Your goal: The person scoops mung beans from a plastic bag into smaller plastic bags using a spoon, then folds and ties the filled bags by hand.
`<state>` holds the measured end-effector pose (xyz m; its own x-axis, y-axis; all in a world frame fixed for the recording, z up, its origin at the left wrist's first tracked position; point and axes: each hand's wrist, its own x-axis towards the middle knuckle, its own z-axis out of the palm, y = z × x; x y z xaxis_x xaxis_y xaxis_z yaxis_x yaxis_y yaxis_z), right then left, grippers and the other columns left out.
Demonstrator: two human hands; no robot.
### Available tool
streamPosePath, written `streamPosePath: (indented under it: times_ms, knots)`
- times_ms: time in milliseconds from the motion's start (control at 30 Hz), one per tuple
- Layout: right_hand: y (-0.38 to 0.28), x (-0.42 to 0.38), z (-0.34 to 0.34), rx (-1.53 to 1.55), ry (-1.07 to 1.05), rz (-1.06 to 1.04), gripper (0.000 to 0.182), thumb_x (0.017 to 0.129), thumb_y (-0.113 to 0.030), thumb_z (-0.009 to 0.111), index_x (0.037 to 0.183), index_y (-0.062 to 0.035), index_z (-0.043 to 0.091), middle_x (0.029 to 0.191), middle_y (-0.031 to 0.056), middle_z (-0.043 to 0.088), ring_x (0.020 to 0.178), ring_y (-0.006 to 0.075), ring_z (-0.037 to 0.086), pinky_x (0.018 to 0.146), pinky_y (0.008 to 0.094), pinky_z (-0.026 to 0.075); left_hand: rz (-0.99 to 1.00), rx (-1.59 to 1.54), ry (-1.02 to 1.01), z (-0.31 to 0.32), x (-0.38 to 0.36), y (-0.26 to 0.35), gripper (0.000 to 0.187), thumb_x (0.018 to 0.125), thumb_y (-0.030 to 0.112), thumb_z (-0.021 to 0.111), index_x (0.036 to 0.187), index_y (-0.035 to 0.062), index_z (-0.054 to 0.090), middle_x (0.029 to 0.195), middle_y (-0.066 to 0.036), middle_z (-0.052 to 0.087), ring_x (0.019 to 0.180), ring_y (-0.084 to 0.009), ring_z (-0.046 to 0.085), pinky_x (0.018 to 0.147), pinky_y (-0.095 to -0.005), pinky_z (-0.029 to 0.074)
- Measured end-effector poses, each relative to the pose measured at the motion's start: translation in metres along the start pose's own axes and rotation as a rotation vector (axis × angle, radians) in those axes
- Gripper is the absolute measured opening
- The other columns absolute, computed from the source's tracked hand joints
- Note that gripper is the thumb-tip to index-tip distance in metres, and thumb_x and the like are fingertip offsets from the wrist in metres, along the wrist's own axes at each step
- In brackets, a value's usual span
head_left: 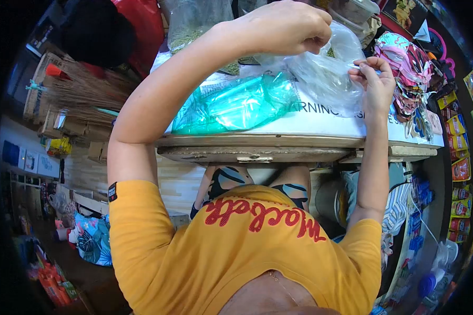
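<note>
My left hand (pixel 294 29) is raised over the back of the table, its fingers curled inward and pressed together. Whatever may be in that grip is hidden. My right hand (pixel 374 79) pinches a thin, pale, shiny object (pixel 355 65) between thumb and fingertips, too small to identify. Between and below both hands lies a crumpled clear plastic bag (pixel 323 76), which the right fingertips are beside or touching. A teal plastic bag (pixel 242 105) spreads flat over the table's front, under my left forearm. Farther back, a clear bag of small green grains (pixel 186 37) stands behind that forearm.
A white printed sheet (pixel 326 111) covers the wooden table, which has a drawer front (pixel 252 155). Bundled pink fabric (pixel 404 73) and scissors (pixel 420 126) lie at the right. Clear tubs (pixel 355 10) stand behind. A broom (pixel 92 92) is at left; packets (pixel 460 168) hang far right.
</note>
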<state>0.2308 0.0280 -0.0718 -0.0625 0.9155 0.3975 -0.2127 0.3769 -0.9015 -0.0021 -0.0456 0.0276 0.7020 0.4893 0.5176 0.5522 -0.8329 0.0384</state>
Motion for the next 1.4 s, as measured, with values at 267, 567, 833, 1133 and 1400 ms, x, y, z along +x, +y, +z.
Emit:
streamPosePath:
  times_ms: [267,567,833,1133,1400]
  knots:
    - [0.003,0.011,-0.035,0.164,0.035,0.091,0.010,0.081,0.006,0.052,0.088,0.0001,0.049,0.088,0.0208,0.062,0.066,0.0238,0.065,0.058,0.0283,0.056,-0.121,0.036,-0.177,-0.005,0.015,0.004,0.021,0.079,0.018,0.060,0.073,-0.0018,0.059,0.069,-0.020,0.058,0.071,-0.0378,0.057,0.065,-0.0441,0.044]
    - [-0.012,0.025,-0.052,0.194,0.044,0.057,0.010,0.082,0.005,0.054,0.087,-0.0019,0.048,0.086,0.0200,0.063,0.066,0.0242,0.065,0.058,0.0291,0.055,-0.174,-0.079,-0.232,-0.025,0.021,-0.005,0.019,0.077,0.015,0.063,0.082,-0.0040,0.062,0.076,-0.020,0.062,0.071,-0.0326,0.061,0.065,-0.0382,0.046]
    - [-0.025,0.034,-0.055,0.162,0.049,0.012,0.010,0.082,0.006,0.052,0.086,-0.0011,0.046,0.086,0.0213,0.062,0.066,0.0244,0.065,0.057,0.0289,0.056,-0.189,-0.187,-0.438,0.002,0.030,-0.019,0.019,0.075,0.014,0.063,0.082,-0.0027,0.063,0.075,-0.018,0.064,0.069,-0.0283,0.061,0.066,-0.0363,0.047]
    - [-0.040,0.046,-0.064,0.140,0.034,-0.036,0.012,0.082,0.005,0.052,0.091,-0.0012,0.046,0.087,0.0209,0.063,0.067,0.0243,0.065,0.058,0.0295,0.056,-0.179,-0.116,-0.300,0.000,0.029,-0.023,0.021,0.073,0.016,0.065,0.080,-0.0037,0.064,0.074,-0.020,0.063,0.071,-0.0317,0.062,0.066,-0.0379,0.047]
    - [-0.053,0.054,-0.050,0.111,0.025,-0.016,0.013,0.082,0.005,0.052,0.092,-0.0009,0.046,0.089,0.0209,0.063,0.070,0.0236,0.065,0.061,0.0278,0.054,-0.159,0.009,-0.233,0.003,0.034,-0.025,0.022,0.068,0.015,0.070,0.076,-0.0038,0.063,0.071,-0.020,0.062,0.068,-0.0332,0.061,0.064,-0.0386,0.047]
